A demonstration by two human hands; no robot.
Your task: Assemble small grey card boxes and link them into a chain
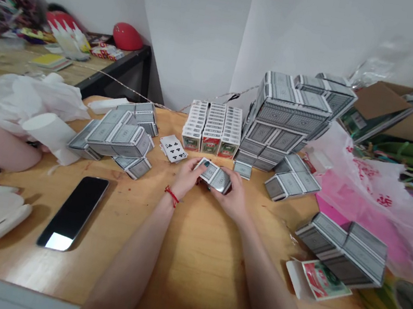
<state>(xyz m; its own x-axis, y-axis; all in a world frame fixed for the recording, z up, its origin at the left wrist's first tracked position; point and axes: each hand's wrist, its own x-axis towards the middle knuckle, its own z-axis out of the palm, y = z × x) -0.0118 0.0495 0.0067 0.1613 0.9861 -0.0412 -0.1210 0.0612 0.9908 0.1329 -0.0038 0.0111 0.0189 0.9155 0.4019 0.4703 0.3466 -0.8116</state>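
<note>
In the middle of the table, both my hands close around a block of playing cards [214, 175] with grey patterned backs; its right half looks shiny. My left hand [185, 178], a red string bracelet at its wrist, grips the left end with the thumb on top. Fingers of my right hand [236, 197] wrap the right end. Just beyond lie loose playing cards [172, 148], the top one a face-up club card. A small grey-backed stack [242, 169] lies behind my right hand. Three columns of boxed card decks [213, 129] stand at the back.
Tall grey card bundles [287, 120] rise at back right, with more bundles [119, 132] at left and others [345, 249] at right. An opened card box [322, 282] lies front right. A phone [74, 211] rests at left, near white plastic bags [29, 98].
</note>
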